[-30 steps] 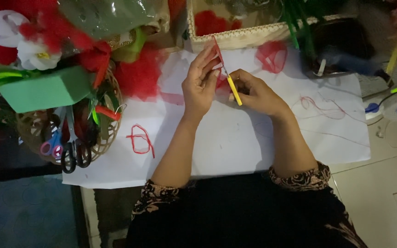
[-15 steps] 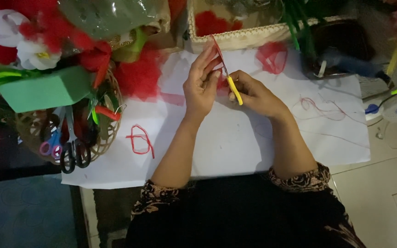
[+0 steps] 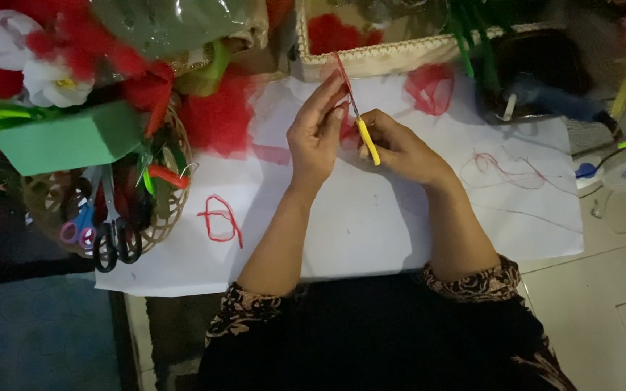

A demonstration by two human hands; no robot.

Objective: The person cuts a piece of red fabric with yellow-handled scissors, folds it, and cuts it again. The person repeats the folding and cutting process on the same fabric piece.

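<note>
My left hand (image 3: 318, 130) and my right hand (image 3: 400, 148) meet over a white paper sheet (image 3: 371, 217). Between them they hold a small piece of red fabric (image 3: 347, 129). My right hand grips a thin tool with a yellow handle (image 3: 368, 141) and a red upper part that points up and away. The fingers of my left hand pinch the red material next to the tool's shaft. How the fabric sits on the tool is hidden by the fingers.
A wicker basket (image 3: 155, 217) at the left holds several scissors (image 3: 106, 228). A green foam block (image 3: 67, 137), red and white artificial flowers (image 3: 45, 65), red tulle (image 3: 215, 116), a loop of red thread (image 3: 219, 217), a lace-edged box (image 3: 400, 51) and tangled thread (image 3: 508, 170) surround the sheet.
</note>
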